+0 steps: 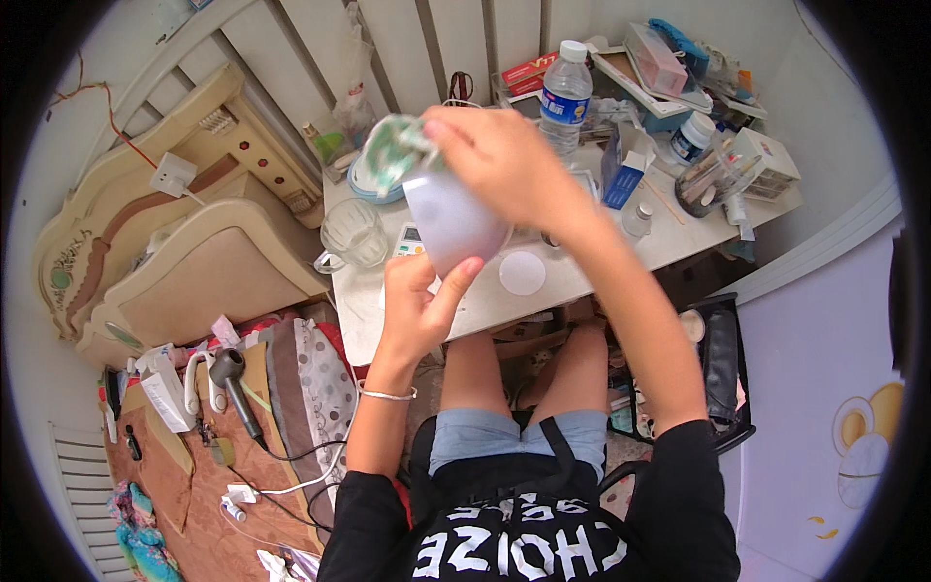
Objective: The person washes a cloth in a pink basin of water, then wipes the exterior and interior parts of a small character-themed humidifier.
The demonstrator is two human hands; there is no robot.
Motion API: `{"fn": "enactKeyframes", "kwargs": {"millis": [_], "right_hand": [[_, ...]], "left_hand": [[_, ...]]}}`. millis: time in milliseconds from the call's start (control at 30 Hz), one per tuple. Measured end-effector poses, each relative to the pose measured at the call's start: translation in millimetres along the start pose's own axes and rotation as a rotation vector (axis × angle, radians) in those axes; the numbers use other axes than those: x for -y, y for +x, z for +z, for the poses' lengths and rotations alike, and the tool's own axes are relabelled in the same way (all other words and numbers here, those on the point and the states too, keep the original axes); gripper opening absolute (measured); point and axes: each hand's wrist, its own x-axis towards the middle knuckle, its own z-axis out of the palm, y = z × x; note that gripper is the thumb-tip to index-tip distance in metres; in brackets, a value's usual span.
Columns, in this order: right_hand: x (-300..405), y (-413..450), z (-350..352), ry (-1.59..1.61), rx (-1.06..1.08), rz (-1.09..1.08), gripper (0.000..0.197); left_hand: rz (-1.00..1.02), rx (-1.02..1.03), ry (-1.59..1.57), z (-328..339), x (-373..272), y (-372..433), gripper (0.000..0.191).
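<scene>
My left hand (429,291) grips a pale, rounded, smooth object (454,218) from below, its thumb along the lower edge; I cannot tell exactly what it is. Above it, my right hand (502,160) holds a crumpled green-and-white cloth (396,153) between thumb and fingers, at the object's upper edge. Both are raised over the white table (465,313). Beneath them lie a round white disc (522,273) and a white device with a small display (409,240), partly covered. A clear glass mug (354,234) stands left of my hands. Behind the cloth, a blue-rimmed bowl (374,185) is partly hidden.
A water bottle (566,91), blue box (622,171), white pill bottle (692,137), small glass bottle (638,220) and brush holder (705,189) crowd the table's right side. A hair dryer (236,382) with cables lies on the bed at left. An open black case (727,371) is at lower right.
</scene>
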Motion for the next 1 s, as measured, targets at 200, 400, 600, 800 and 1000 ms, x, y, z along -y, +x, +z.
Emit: {"fn": "enactKeyframes", "kwargs": {"millis": [200,400,600,800,1000], "right_hand": [[-38.0,-17.5,-21.4,-0.099,0.198,0.24,0.044],[-58.5,-42.8,-41.1,0.578,0.28,0.457,0.041],[-58.3,-42.3,-32.1,0.606,-0.393,0.378,0.037],[-35.0,-35.0,-56.9,0.781,-1.331,0.058,0.036],[15.4,-43.0,3.7,-0.068,-0.642,-0.308,0.036]], "left_hand": [[0.054,-0.054,-0.126,-14.0,14.0,-11.1,0.018],[0.018,-0.087,-0.517,-7.8,30.1,-22.4,0.031],[-0.06,-0.297,-0.989,5.9,22.3,-10.7,0.035],[-0.223,-0.432,-1.102,1.2,12.0,-11.5,0.044],[-0.272,-0.44,-1.182,13.4,0.9,-6.8,0.047]]}}
